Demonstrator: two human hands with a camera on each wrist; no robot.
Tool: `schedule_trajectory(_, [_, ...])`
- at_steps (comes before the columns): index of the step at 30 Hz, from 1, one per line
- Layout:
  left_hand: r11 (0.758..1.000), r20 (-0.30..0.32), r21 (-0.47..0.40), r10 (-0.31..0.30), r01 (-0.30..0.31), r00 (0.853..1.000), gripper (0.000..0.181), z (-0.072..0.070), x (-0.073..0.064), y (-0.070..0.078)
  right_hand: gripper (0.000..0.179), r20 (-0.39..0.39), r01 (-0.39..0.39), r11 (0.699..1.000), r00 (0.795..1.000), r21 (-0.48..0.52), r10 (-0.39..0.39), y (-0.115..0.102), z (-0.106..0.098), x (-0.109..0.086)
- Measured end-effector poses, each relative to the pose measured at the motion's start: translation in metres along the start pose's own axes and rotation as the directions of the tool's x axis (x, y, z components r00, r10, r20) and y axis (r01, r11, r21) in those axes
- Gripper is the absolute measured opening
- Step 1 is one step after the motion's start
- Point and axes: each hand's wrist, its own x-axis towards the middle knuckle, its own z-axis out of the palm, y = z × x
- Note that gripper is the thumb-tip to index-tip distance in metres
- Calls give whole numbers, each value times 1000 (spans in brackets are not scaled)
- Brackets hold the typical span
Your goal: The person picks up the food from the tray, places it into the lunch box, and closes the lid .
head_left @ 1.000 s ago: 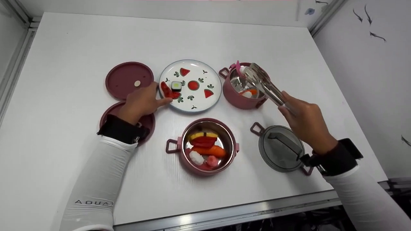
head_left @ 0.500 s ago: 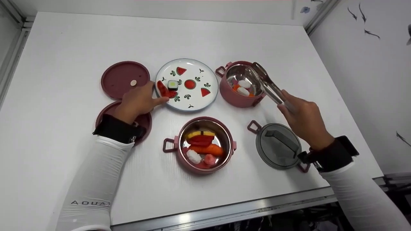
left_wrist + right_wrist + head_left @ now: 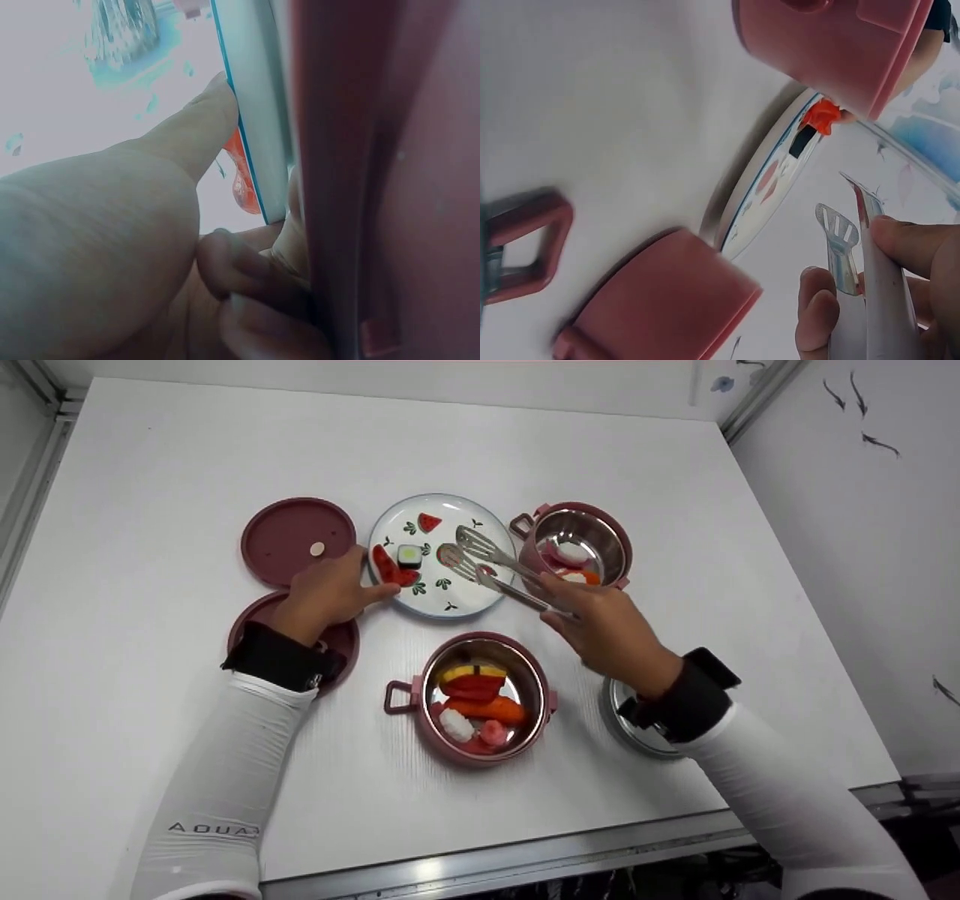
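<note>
My left hand [image 3: 326, 592] grips the left edge of a round white plate [image 3: 472, 598] with painted watermelon slices. In the left wrist view its thumb [image 3: 202, 124] lies over the rim, with fingers curled underneath. A toy sushi roll [image 3: 409, 556] and a red, curved toy food piece [image 3: 384, 564] sit on the plate near the thumb. Metal tongs [image 3: 486, 549] are in my right hand [image 3: 611, 626], their slotted tips spread above the plate's right half with nothing between them. Behind that hand, a pink pot [image 3: 624, 540] contains white, pink and orange toy pieces.
A second pink pot [image 3: 442, 751] in front holds yellow, red, orange, white and pink toy food. Two dark red lids [image 3: 289, 540] lie at the left, one partly under my left forearm. A grey-topped lid [image 3: 637, 735] is partly covered by my right wrist.
The tongs released a pink-and-white toy piece into the back pot. My right hand then carried them left, from over that pot to over the plate. The left hand stays on the plate.
</note>
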Motion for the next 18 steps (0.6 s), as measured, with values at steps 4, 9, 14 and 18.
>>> schedule_trajectory(4, [1000,-2,0,0,0,1000,78,3,0,0,51,81,-8,1000,997,-9,9,-11,10,22])
schedule_trajectory(9, [1000,-7,-4,1,-1,1000,78,7,-2,0,56,197,-51,997,978,-52,60,-15,19,39])
schedule_trajectory(14, [1000,-3,-11,8,-8,1000,79,8,-3,4,58,240,-81,995,967,-55,91,-13,22,44])
schedule_trajectory(18, [1000,0,-13,10,-10,1000,79,7,-3,5,58,241,-76,996,967,-39,83,-13,23,44])
